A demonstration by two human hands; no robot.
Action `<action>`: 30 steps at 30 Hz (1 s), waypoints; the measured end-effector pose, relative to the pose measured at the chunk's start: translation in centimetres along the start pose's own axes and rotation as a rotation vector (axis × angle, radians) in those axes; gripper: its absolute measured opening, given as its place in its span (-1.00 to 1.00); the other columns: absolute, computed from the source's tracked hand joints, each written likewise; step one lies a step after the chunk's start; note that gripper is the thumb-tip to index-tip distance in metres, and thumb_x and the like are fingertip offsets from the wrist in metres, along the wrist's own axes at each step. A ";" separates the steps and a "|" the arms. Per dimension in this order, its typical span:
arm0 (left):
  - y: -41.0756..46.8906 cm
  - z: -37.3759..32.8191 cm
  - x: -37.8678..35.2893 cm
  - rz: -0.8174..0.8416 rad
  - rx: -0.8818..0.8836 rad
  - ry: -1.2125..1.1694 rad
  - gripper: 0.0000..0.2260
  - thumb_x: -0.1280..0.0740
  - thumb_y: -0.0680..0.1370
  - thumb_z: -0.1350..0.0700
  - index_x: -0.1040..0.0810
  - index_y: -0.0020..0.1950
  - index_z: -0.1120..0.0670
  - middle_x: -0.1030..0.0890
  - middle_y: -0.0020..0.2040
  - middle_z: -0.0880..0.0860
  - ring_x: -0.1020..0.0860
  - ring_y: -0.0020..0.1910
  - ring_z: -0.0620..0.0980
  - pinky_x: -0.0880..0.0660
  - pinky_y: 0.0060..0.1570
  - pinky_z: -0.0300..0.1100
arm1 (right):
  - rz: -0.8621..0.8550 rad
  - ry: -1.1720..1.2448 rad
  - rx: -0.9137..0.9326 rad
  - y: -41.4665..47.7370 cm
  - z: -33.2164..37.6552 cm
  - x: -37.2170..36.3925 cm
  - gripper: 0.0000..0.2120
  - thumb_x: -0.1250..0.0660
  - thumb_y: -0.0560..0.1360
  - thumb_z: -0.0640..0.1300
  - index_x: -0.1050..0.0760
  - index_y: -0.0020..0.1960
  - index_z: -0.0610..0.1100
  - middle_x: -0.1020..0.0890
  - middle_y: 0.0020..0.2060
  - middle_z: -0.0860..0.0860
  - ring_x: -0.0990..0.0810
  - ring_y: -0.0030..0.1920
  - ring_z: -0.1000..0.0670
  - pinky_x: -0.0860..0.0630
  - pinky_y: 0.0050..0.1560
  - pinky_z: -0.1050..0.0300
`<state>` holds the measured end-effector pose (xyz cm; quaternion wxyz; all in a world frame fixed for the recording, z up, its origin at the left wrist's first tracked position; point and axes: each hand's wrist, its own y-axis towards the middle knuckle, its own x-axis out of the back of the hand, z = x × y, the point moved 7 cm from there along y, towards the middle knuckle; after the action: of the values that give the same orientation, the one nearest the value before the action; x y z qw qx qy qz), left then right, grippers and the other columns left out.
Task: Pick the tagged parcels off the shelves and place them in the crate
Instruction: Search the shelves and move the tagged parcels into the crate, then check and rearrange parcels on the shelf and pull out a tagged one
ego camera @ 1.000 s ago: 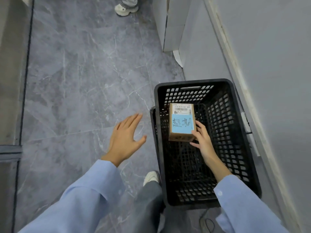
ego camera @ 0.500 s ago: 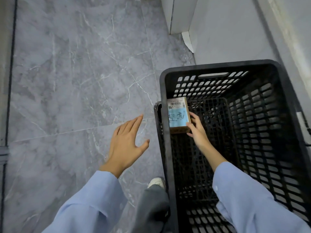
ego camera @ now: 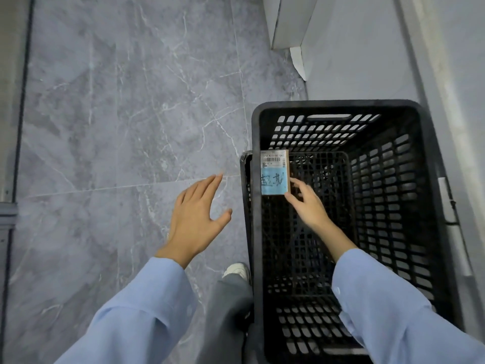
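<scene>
A small brown cardboard parcel [ego camera: 274, 172] with a barcode label and a blue tag with handwriting sits low inside the black plastic crate [ego camera: 433, 158], against its left wall. My right hand [ego camera: 307, 203] reaches into the crate and holds the parcel's right side, thumb at its lower corner and fingers behind it. My left hand [ego camera: 196, 219] hovers outside the crate over the floor, fingers spread, holding nothing.
The crate stands on grey marbled floor tiles beside a pale wall [ego camera: 451, 61] on the right. A white cabinet corner [ego camera: 288, 22] is ahead. My shoe [ego camera: 236, 269] and grey trouser leg are just left of the crate.
My right hand has carried the parcel down and left, from the middle of the crate to its left wall. The view has moved closer over the crate. My left hand stayed spread.
</scene>
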<state>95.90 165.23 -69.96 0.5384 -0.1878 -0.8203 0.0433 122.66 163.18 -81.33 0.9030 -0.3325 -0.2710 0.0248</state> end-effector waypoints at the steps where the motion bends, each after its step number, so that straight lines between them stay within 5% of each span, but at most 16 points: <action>1: -0.6 -0.4 0.7 -0.004 0.009 -0.002 -0.32 -0.09 0.47 -0.29 -0.19 0.57 -0.09 -0.29 0.52 -0.08 -0.26 0.48 -0.03 -0.05 0.44 -0.17 | 0.011 -0.076 0.012 -1.0 0.6 0.5 -0.51 -0.21 0.62 0.13 -0.22 0.52 0.14 -0.30 0.47 0.05 -0.33 0.44 -0.06 -0.38 0.29 -0.07; 8: -7.0 -3.2 7.7 -0.068 0.106 -0.008 -0.27 -0.02 0.45 -0.33 -0.18 0.58 -0.07 -0.28 0.53 -0.09 -0.22 0.50 0.00 -0.03 0.45 -0.14 | 0.020 -0.503 0.199 -9.4 8.5 4.5 -0.42 -0.17 0.60 0.22 -0.12 0.57 0.13 -0.27 0.51 0.07 -0.24 0.49 -0.04 -0.40 0.30 -0.08; 15: -15.9 -2.8 19.5 -0.260 0.270 -0.014 -0.23 0.02 0.43 -0.39 -0.16 0.58 -0.06 -0.25 0.55 -0.07 -0.18 0.53 0.00 -0.05 0.48 -0.07 | -0.003 -0.707 0.548 -18.3 23.5 5.9 -0.38 -0.20 0.59 0.21 -0.16 0.57 0.03 -0.31 0.50 0.01 -0.28 0.46 -0.07 -0.35 0.37 -0.03; 22: -31.5 1.0 33.1 -0.526 0.503 0.076 -0.35 -0.22 0.57 -0.25 -0.12 0.59 -0.07 -0.16 0.58 -0.06 -0.12 0.56 0.00 -0.01 0.49 -0.05 | 0.127 -0.777 0.904 -31.0 40.7 -3.5 -0.34 -0.22 0.59 0.19 -0.08 0.60 0.03 -0.29 0.52 -0.06 -0.30 0.47 -0.13 -0.31 0.39 -0.04; 30: -57.2 5.4 43.7 -0.769 0.867 0.169 -0.34 -0.12 0.54 -0.31 -0.11 0.59 -0.08 -0.16 0.58 -0.07 -0.11 0.56 -0.02 -0.05 0.49 -0.04 | 0.315 -0.829 1.379 -53.5 54.0 -18.9 -0.31 -0.20 0.59 0.21 0.01 0.61 0.07 -0.31 0.49 -0.04 -0.30 0.45 -0.11 -0.41 0.30 -0.06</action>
<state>60.81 128.44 -18.68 0.6066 0.3578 -0.6913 0.1613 72.00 148.99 -23.34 0.7171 0.2994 -0.4567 0.4332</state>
